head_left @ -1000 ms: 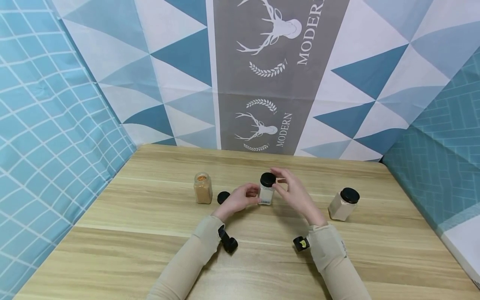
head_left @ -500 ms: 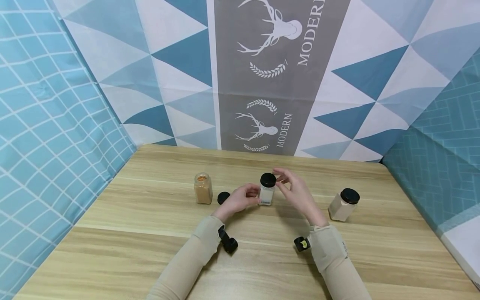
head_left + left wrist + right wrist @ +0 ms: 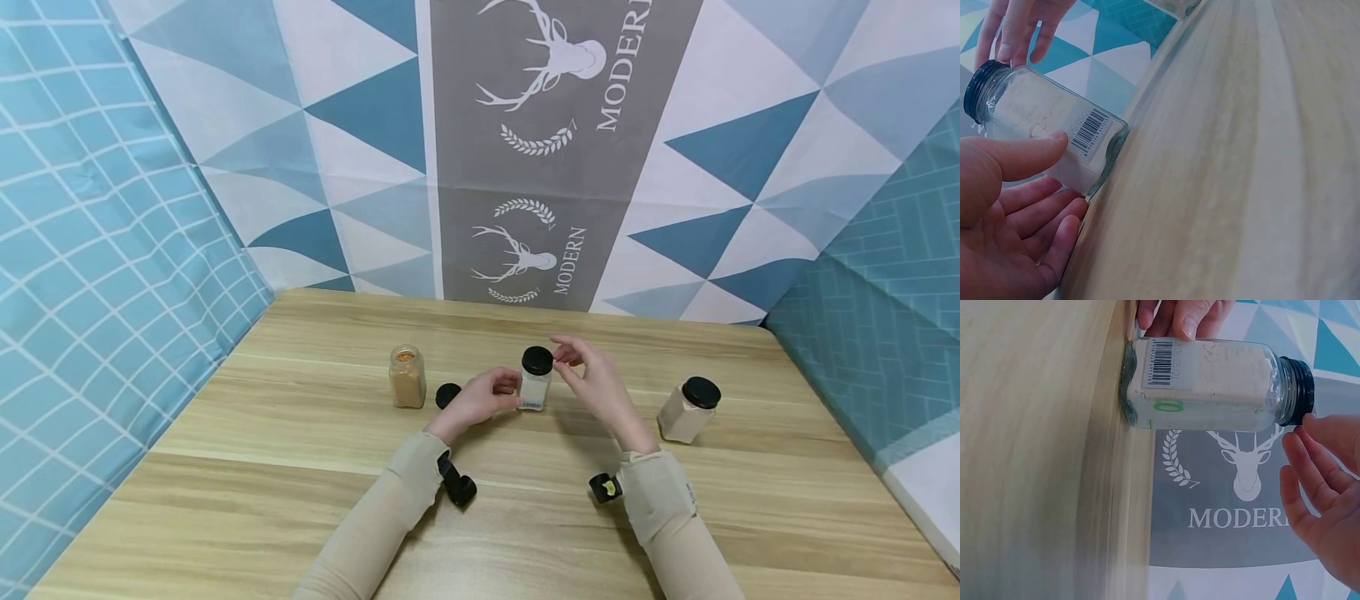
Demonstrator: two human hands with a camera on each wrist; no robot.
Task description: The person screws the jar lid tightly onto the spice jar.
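Note:
A clear glass jar [image 3: 534,392] of pale powder, with a black screw lid [image 3: 537,360], stands upright on the wooden table. My left hand [image 3: 478,398] holds its lower body, thumb on the face near the barcode label [image 3: 1089,132] and fingers on the opposite side. At the lid's right edge is my right hand [image 3: 596,387], its fingers loosely bent and spread. Seen from the right wrist, its thumb tip and forefinger [image 3: 1294,440] lie right at the lid's rim without wrapping round it.
Left of the hands stands an uncapped jar [image 3: 408,385] of orange-brown powder. A loose black lid [image 3: 447,394] lies between it and my left hand. To the right is another black-lidded jar [image 3: 686,415] of pale powder. Patterned cloth [image 3: 360,167] hangs behind the table [image 3: 525,517].
My right hand has shifted slightly right, its fingers drawing back from around the lid to its edge. The left hand and the jar have stayed in place.

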